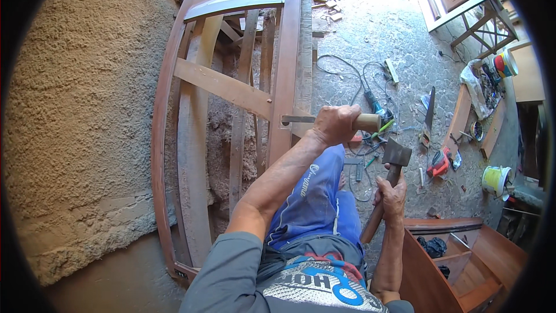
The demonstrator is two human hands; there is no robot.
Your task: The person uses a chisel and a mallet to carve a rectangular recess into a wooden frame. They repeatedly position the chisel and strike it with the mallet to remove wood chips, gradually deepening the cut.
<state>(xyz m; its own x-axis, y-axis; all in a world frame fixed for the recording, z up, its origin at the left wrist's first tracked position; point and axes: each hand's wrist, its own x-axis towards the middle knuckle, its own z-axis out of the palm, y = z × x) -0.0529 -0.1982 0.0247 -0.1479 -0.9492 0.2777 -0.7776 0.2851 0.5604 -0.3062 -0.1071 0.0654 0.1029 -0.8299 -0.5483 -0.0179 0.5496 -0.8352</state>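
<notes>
My left hand [339, 124] grips the wooden handle of a chisel [302, 119], held level with its blade tip at a small cut hole in the right stile of a reddish wooden frame [281, 69]. The frame stands along the left, with crossbars and a curved top rail. My right hand [389, 194] is closed round the wooden handle of a hatchet-like tool [397, 152], its dark metal head raised just below and right of the chisel handle.
A rough wall [75, 98] runs along the left. On the floor are a power tool [376, 103] with cables, a hand saw [428, 116], a red power tool [440, 162] and scraps. A bucket [495, 182] and wooden cabinet [463, 272] sit at right.
</notes>
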